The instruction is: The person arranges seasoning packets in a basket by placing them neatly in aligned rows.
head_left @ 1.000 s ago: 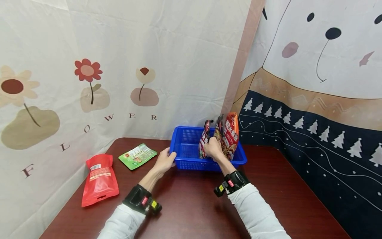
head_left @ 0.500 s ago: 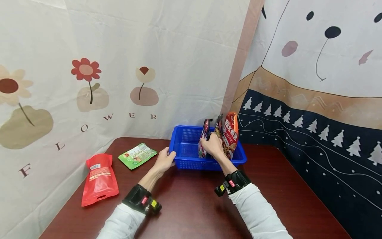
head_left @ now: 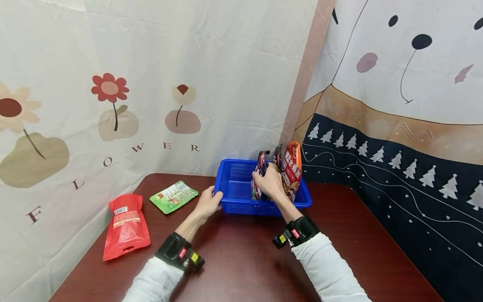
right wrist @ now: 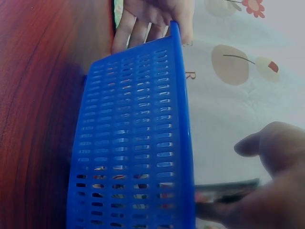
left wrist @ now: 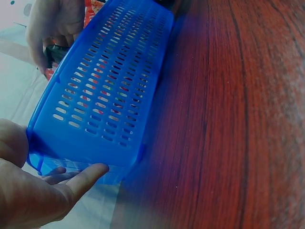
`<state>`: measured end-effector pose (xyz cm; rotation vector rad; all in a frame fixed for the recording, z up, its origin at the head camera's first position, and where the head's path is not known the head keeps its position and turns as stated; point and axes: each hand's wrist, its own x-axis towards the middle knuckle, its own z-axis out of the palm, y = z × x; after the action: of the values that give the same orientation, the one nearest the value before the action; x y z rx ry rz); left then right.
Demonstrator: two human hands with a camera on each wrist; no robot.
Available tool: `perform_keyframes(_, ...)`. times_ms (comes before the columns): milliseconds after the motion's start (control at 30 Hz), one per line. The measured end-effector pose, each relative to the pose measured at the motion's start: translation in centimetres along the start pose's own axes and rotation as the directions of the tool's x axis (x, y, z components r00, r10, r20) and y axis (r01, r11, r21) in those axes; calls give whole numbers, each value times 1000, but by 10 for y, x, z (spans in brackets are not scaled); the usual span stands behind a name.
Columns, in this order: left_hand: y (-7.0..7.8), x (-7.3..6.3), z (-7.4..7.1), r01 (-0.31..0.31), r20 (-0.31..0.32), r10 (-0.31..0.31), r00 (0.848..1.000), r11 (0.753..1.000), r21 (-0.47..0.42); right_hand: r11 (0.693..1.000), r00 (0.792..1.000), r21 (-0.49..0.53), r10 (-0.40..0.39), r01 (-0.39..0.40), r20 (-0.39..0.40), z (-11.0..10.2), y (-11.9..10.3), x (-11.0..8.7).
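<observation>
A blue perforated plastic basket (head_left: 235,205) stands at the back of the table. My left hand (head_left: 207,203) grips its left end, thumb at the rim and fingers against the outer wall (left wrist: 81,143). Upright in the right half are a dark red food packet (head_left: 260,163), a dark packet (head_left: 278,157) and a larger red-orange packet (head_left: 291,170). My right hand (head_left: 271,182) reaches over the front rim among them. In the right wrist view its thumb (right wrist: 248,145) stands apart from the fingers, which lie beside a dark-edged packet. The fingertips are partly hidden behind the rim.
On the left of the brown table (head_left: 234,260) lie a red pouch (head_left: 127,228) and, nearer the basket, a flat green packet (head_left: 174,197). Printed cloth (head_left: 234,84) hangs right behind the table and along its right side.
My right hand has loosened from a closed fist, its thumb spreading left over the dark red packet. The left hand, basket and packets keep their places.
</observation>
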<state>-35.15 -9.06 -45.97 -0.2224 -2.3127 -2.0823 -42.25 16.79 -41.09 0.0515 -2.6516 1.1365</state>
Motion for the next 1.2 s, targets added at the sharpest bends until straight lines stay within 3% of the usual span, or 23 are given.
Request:
perform_keyframes(400, 0, -2, 0, -4, 0, 4, 1000, 1000, 2, 999, 998, 3, -32, 32, -49, -3, -7, -4)
perform_keyframes(700, 0, -2, 0, -9, 3, 9, 1000, 1000, -8, 978, 986, -131, -164, 161, -10, 21, 31, 24)
perform_keyframes(833, 0, -1, 0, -11, -3, 11, 1000, 1000, -2, 970, 981, -151, -192, 189, -6, 26, 35, 29)
perform_keyframes(967, 0, 0, 0, -14, -5, 14, 1000, 1000, -5, 973, 985, -154, -171, 172, 20, 27, 33, 31)
perform_keyframes(1200, 0, -1, 0, -11, -1, 11, 1000, 1000, -7, 984, 991, -135, -109, 118, 72, 7, 5, 4)
